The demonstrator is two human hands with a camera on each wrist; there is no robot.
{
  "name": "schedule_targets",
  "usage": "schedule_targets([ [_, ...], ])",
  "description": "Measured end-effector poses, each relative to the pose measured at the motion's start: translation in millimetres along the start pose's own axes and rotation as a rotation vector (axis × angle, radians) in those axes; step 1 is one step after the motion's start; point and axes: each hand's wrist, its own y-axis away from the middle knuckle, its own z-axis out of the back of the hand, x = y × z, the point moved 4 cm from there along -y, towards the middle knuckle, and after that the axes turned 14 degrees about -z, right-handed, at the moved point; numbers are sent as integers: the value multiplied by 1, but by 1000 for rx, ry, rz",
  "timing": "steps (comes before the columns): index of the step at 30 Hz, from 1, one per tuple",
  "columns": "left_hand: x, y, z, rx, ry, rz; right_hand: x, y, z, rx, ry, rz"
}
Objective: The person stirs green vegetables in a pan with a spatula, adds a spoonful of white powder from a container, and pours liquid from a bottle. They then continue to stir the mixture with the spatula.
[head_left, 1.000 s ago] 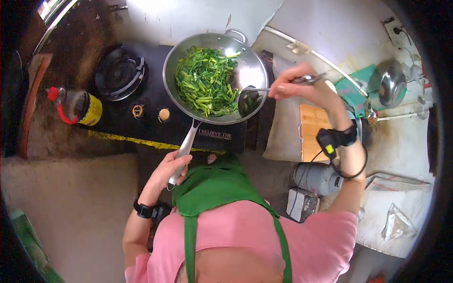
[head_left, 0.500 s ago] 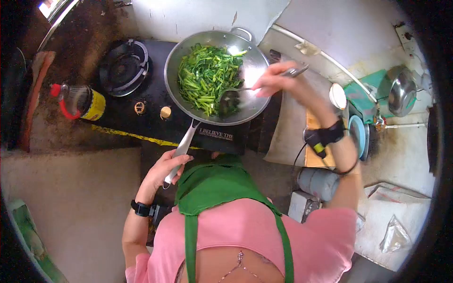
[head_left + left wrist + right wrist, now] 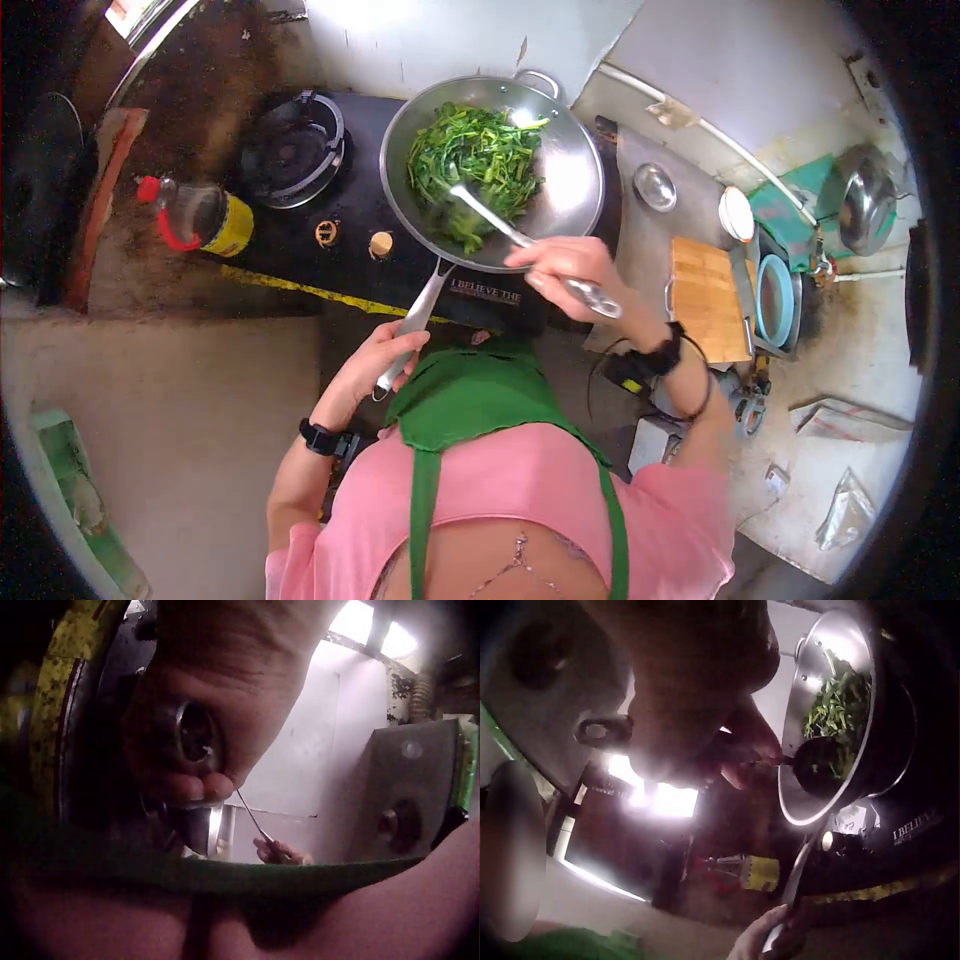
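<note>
A steel wok (image 3: pixel 575 190) stands on the black stove, with chopped green leaves and stems (image 3: pixel 480 150) mostly in its left half. The left hand (image 3: pixel 378 362) grips the wok's long handle (image 3: pixel 425 303); in the left wrist view the fingers of that hand (image 3: pixel 217 712) wrap round the handle's end. A metal ladle (image 3: pixel 495 222) is held in the right hand (image 3: pixel 580 275), its lower end among the greens near the wok's middle. Seen in the right wrist view, the dark ladle bowl (image 3: pixel 817 766) lies against the greens, in front of the right hand (image 3: pixel 697 697).
Left of the wok are a second burner (image 3: pixel 292 150) and a bottle with a red cap and yellow label (image 3: pixel 232 225). To the right stand a small steel bowl (image 3: pixel 655 187), a white bowl (image 3: pixel 736 214), a wooden board (image 3: pixel 708 300) and a blue basin (image 3: pixel 774 300).
The right hand has come down and towards the body, and the ladle has swung from the wok's right side leftwards into the greens. The left hand keeps its grip on the handle.
</note>
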Motion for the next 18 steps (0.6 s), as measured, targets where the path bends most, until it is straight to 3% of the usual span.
schedule_targets([
  [2,0,1,-1,41,8,1,10,8,25,87,-10,-127],
  [4,-1,1,-1,44,6,4,20,10,59,28,135,-466],
  [5,-1,1,-1,42,6,6,28,11,69,29,133,-466],
  [7,-2,1,-1,34,-8,11,29,12,85,-113,-328,-671],
  [10,2,-2,0,36,6,12,12,15,71,-116,-489,-782],
  [13,1,-1,0,14,-24,-4,-15,0,18,-239,-740,-670],
  [15,1,0,0,4,-33,0,-25,-20,-14,-341,-745,-588],
  [18,-1,1,1,-12,-63,-1,-20,-46,-16,-401,-756,-468],
])
